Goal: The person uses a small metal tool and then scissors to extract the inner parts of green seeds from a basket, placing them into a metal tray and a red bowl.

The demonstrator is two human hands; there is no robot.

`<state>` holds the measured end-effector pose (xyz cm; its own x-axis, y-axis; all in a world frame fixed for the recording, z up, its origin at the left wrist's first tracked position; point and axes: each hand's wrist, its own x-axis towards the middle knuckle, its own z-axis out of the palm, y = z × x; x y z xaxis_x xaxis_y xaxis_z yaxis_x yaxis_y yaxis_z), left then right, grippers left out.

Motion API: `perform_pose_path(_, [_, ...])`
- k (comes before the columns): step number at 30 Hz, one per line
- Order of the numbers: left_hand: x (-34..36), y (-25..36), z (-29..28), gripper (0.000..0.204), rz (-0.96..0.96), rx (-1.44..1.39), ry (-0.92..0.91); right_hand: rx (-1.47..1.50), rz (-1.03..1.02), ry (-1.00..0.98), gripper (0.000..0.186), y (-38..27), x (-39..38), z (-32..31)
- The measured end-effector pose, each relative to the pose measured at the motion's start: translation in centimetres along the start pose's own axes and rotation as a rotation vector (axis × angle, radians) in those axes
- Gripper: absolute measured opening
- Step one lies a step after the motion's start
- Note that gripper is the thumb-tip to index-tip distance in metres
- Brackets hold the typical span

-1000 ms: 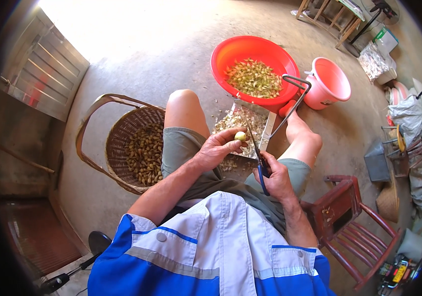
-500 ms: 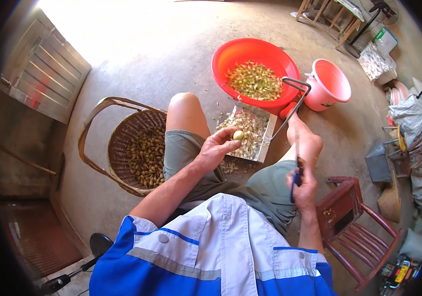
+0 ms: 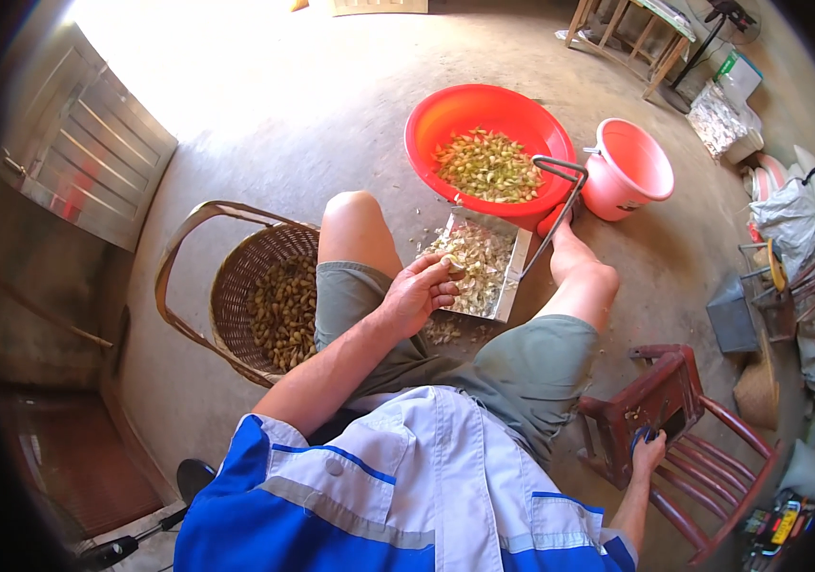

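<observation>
My left hand [image 3: 419, 294] is closed, its fingertips pinching a small pale yellow piece [image 3: 453, 264], mostly covered by the fingers. Below it lies a shallow metal tray [image 3: 514, 278] full of pale peelings and scraps. Over at the right, my right hand [image 3: 650, 452] reaches down onto the seat of a red wooden chair [image 3: 608, 419], fingers closed round a blue-handled tool [image 3: 640, 437] that looks like scissors; its blade is hidden. A wicker basket [image 3: 223, 276] of brownish bulb-like pieces [image 3: 283, 305] stands by my left leg.
Beyond the tray sits a red basin [image 3: 426, 100] of yellow-green pieces, with a pink bucket [image 3: 650, 162] beside it. A bent metal rod [image 3: 569, 186] rises next to the tray. Sacks [image 3: 794, 229] and a grey metal box [image 3: 732, 315] line the right wall.
My right hand has moved down and right with the blue-handled tool, from over my knee to the chair. My left hand stays over the tray; its fingers now cover more of the pale piece.
</observation>
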<state>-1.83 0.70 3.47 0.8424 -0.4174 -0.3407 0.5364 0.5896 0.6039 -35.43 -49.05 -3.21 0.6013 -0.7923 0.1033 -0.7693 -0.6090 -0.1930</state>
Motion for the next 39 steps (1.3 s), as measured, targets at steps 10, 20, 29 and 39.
perform_pose_path(10, [11.2, 7.2, 4.9, 0.053, 0.212, 0.522, 0.019, -0.065, 0.138, -0.379, 0.057, -0.5, -0.1, -1.3])
perform_pose_path(20, [0.9, 13.9, -2.0, 0.024, 0.760, 0.576, 0.297, 0.508, -0.320, -0.057, 0.014, -15.8, 1.0, -6.2])
perform_pose_path(29, [-5.9, 7.0, -22.2, 0.017, 0.394, 1.272, 0.663, 0.774, -0.877, -0.462, 0.014, -40.2, -3.3, -1.9])
perform_pose_path(39, [-8.4, -2.2, -27.9, 0.037, -0.552, 1.473, 0.242, 0.335, -1.098, -0.886, 0.016, -42.0, -9.1, 7.7])
